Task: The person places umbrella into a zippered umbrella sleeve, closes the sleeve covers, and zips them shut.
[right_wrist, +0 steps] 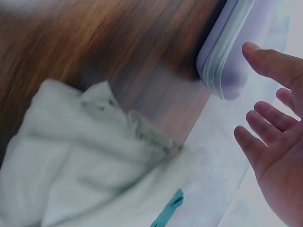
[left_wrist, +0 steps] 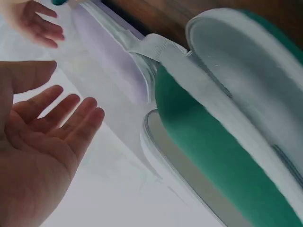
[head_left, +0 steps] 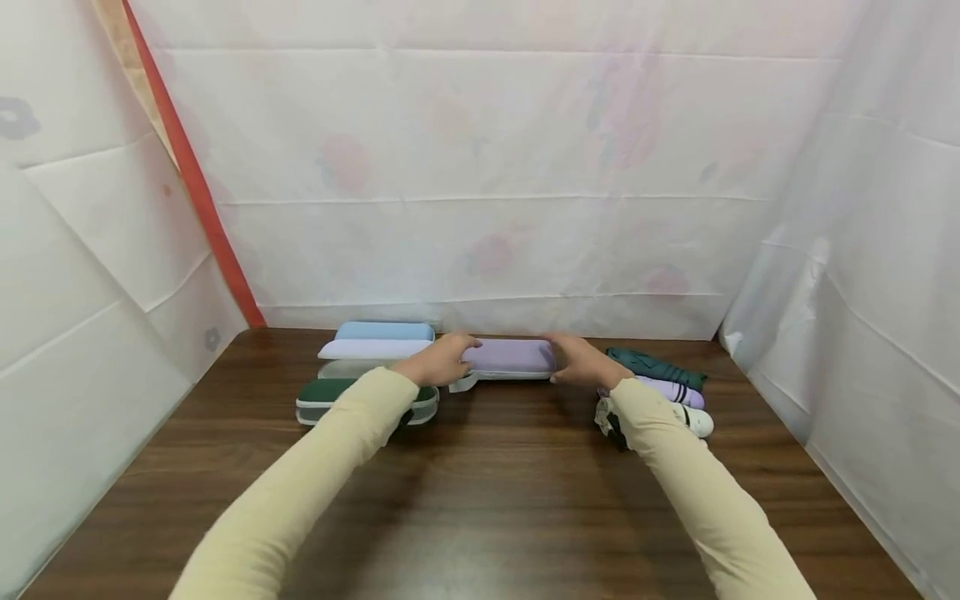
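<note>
A long purple zippered case (head_left: 513, 356) lies at the back middle of the table, with a pale strap at its left end. My left hand (head_left: 438, 358) is at that left end, thumb and fingers apart. Around the other end curves my right hand (head_left: 583, 360), its fingers loosely bent. In the left wrist view the left palm (left_wrist: 42, 137) faces up with nothing in it, beside a green case (left_wrist: 208, 142). The right wrist view has the right hand (right_wrist: 279, 137) spread just off the purple case (right_wrist: 236, 61).
Light blue (head_left: 384, 331), pale lilac (head_left: 375, 349), grey and dark green (head_left: 322, 390) cases lie in a row at left. Folded umbrellas lie at right: dark green (head_left: 652, 363), purple (head_left: 686, 395) and white (head_left: 699, 421). White sheeting (head_left: 480, 167) stands behind the table.
</note>
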Demonstrator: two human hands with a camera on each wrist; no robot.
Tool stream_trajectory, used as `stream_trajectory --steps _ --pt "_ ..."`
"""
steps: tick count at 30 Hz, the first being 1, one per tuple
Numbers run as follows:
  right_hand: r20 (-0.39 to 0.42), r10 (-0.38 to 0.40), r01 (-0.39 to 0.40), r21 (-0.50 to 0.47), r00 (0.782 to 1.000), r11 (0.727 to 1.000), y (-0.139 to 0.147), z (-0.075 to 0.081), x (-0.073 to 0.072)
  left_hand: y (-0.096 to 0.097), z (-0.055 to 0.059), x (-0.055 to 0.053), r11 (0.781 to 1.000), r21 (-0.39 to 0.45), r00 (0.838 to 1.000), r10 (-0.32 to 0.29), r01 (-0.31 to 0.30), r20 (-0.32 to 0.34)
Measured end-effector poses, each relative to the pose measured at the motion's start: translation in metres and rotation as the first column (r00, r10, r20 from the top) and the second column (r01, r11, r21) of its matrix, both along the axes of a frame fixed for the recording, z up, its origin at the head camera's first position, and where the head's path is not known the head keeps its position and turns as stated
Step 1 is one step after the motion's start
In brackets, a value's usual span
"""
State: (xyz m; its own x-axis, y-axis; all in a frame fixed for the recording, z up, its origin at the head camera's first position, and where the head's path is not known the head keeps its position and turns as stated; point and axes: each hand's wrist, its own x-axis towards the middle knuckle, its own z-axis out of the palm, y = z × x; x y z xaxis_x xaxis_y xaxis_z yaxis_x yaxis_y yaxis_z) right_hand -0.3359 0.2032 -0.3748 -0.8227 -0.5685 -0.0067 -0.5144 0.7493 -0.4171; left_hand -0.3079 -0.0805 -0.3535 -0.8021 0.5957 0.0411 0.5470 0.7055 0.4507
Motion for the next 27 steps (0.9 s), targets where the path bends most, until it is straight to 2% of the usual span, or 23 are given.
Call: stream_trajectory --steps 2,3,4,8,12,15,20,23,27 --pt "0.004 -0.010 0.010 -0.013 1.000 1.000 0.007 0.003 0.003 -0.008 0.003 0.007 0.999 0.018 0.999 -0.032 0.031 0.006" --pt "0.007 -0.013 0.013 -0.019 1.000 1.000 0.010 0.004 0.004 -0.010 0.009 0.015 1.000 0.017 0.999 -0.019 0.018 0.033" --pt "0.006 -0.015 0.015 -0.023 1.000 1.000 0.013 0.005 0.006 -0.015 0.009 0.017 1.000 0.024 0.999 -0.020 0.019 0.034" --pt "-0.015 -0.011 0.010 -0.024 1.000 1.000 0.025 0.010 0.012 -0.038 0.005 0.022 0.999 0.047 0.999 -0.026 0.025 0.023" --pt "-0.031 -0.013 0.013 -0.022 0.999 1.000 0.036 0.011 0.022 -0.064 0.001 0.026 0.998 0.050 0.999 -0.029 0.026 0.045" --pt "0.000 -0.032 0.032 -0.042 1.000 0.999 0.046 0.009 0.033 -0.082 -0.002 0.029 0.999 0.033 0.997 0.000 -0.003 0.073" --pt "0.031 -0.055 0.056 -0.051 0.998 0.997 0.060 0.005 0.046 -0.112 -0.006 0.036 0.999 -0.002 0.997 0.046 -0.046 0.062" --pt "-0.006 -0.049 0.049 -0.049 0.999 0.998 0.070 0.002 0.051 -0.127 -0.007 0.039 0.998 -0.010 0.996 0.065 -0.065 0.058" --pt "-0.069 -0.056 0.053 -0.038 0.996 0.998 0.085 -0.002 0.055 -0.140 -0.008 0.041 0.997 -0.004 0.992 0.083 -0.083 0.093"
